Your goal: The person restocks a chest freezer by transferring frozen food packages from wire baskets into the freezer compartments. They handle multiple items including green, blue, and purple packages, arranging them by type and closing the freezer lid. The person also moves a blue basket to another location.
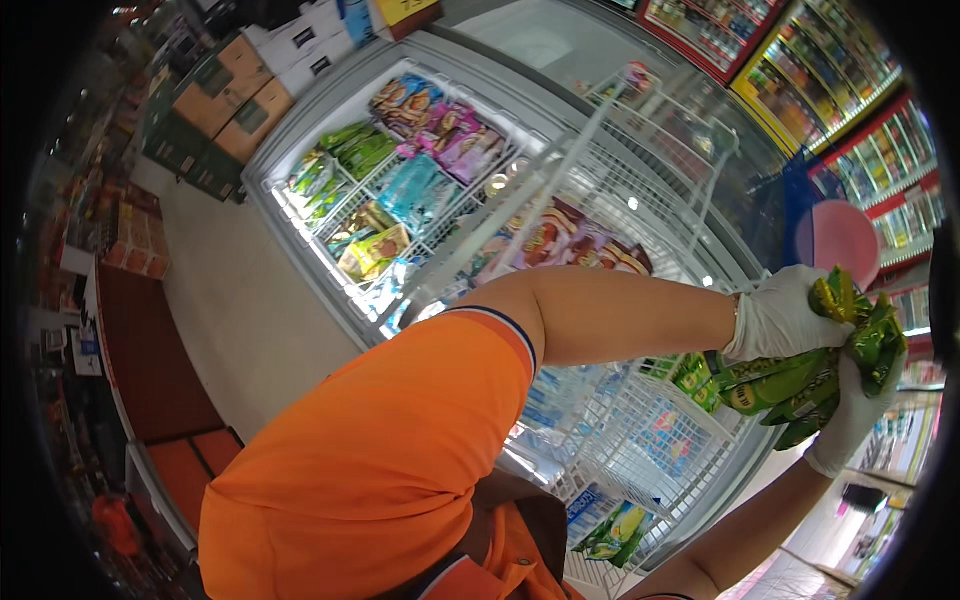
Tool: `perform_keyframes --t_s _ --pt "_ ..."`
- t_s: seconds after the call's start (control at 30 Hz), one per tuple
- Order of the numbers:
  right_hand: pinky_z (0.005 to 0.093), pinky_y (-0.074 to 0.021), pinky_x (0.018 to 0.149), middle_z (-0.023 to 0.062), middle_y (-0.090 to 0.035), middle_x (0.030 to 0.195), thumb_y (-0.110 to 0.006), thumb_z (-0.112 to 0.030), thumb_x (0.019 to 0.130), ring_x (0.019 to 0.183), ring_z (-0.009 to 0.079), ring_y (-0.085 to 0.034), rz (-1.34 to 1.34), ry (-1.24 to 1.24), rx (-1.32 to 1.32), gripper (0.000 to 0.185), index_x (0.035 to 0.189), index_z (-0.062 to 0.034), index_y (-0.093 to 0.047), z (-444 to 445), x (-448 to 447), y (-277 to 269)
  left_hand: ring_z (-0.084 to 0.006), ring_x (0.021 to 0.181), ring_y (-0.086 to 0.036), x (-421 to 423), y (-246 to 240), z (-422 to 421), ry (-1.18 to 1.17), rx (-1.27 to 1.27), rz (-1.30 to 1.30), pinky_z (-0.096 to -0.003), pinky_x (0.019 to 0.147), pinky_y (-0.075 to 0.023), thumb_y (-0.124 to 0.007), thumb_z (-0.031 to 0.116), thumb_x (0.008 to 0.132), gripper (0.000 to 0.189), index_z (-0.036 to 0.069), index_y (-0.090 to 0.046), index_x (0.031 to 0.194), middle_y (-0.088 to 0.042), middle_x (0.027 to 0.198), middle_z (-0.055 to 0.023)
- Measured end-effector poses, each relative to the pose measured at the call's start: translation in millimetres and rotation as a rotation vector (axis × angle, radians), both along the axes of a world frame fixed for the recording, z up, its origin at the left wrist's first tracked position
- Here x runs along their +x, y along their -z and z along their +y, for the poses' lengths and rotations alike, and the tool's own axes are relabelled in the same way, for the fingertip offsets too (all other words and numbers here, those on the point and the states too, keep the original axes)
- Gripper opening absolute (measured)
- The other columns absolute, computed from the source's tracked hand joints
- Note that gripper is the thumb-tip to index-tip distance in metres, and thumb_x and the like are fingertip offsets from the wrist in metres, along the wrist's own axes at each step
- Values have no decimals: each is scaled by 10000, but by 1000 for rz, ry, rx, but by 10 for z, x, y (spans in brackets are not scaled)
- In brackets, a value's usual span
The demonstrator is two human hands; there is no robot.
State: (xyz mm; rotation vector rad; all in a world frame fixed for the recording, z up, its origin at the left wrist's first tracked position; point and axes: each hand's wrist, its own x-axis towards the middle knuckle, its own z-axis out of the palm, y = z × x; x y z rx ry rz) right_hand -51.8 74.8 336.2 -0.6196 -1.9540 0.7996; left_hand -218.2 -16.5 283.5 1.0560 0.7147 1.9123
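Note:
Both of my hands wear white gloves and are at the far right, over the edge of an ice-cream chest freezer [292, 142]. My left hand [787, 315] is closed around the upper part of a bunch of green foil ice-cream packets [780, 386]. From below, my right hand [855, 420] grips the same bunch, its fingers partly hidden by the shiny wrappers. More green packets [697, 382] lie in the freezer just left of the bunch. A white wire basket [660, 427] sits below them inside the freezer.
Wire compartments hold teal packets [420, 195], purple packets [469, 142] and brown packets [570, 240]. Cardboard boxes [225, 97] are stacked beyond the freezer. A pink round object [838, 244] stands behind my hands, near drink coolers [817, 67]. At left is a brown counter [142, 352].

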Motion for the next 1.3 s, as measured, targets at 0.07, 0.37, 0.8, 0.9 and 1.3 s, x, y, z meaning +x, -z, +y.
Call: perform_keyframes --t_s 0.07,0.37,0.8,0.9,1.3 --pt "304 -506 982 92 -663 1224 -747 33 820 1081 178 -644 9 -72 50 562 1353 -10 -575 -208 -469 -159 -89 918 -652 -454 -161 -268 -70 -66 45 -297 844 -544 -797 146 867 261 34 -718 1089 -745 988 -30" --pt "277 -501 911 40 -659 1108 -684 55 808 993 132 -624 -27 -572 -225 502 1294 -21 -588 -2121 -3947 149 -137 868 -694 -3411 225 -2468 -385 -187 -94 -301 777 -570 -784 211 865 344 -6 -717 1123 -747 989 -74" --pt "318 -570 842 88 -696 1099 -774 -1 801 951 186 -690 52 -462 -1169 471 1225 -1 -567 -4243 -7590 3024 -169 894 -701 -7141 2388 -4698 -265 -947 -342 -310 759 -587 -826 240 836 525 -81 -645 1211 -721 1104 -117" --pt "342 -559 888 141 -664 1187 -813 -71 805 1028 235 -675 -41 -377 -1255 591 1295 33 -498 -4225 -8165 3846 -187 924 -716 -7977 3115 -4632 16 -1023 -324 -306 780 -576 -863 322 805 540 -50 -712 1167 -725 1156 -162" --pt "642 -294 1143 278 -291 1609 -637 -528 932 1409 558 -349 -929 -206 182 814 1572 -112 -356 -4859 -8337 5329 -484 1487 -279 -7927 4723 -5257 -401 -1487 1325 -556 1231 -237 -620 586 915 923 134 -238 1624 -285 1621 -279"
